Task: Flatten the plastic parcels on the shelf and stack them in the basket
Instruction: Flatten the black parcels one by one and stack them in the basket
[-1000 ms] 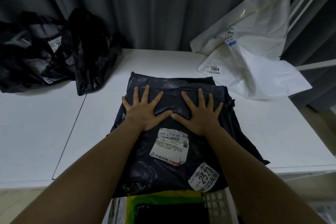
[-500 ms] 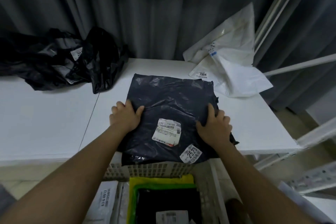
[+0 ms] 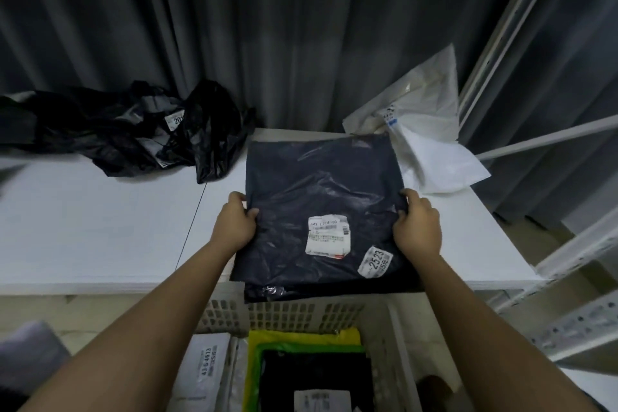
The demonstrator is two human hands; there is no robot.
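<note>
Head view: flattened dark plastic parcel (image 3: 321,211) at frame centre, overhanging the white shelf (image 3: 100,227); left hand (image 3: 235,227) and right hand (image 3: 416,227) grip its side edges, fingers curled; keep it level, lower squarely into the white perforated basket (image 3: 301,314) below.

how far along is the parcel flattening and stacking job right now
Done: several flat parcels already lie stacked in the basket. In hand: the left hand and right hand each hold a side edge of the flattened dark parcel, its near edge overhanging the shelf above the basket. Left: the crumpled black parcels and the white parcels.
</note>
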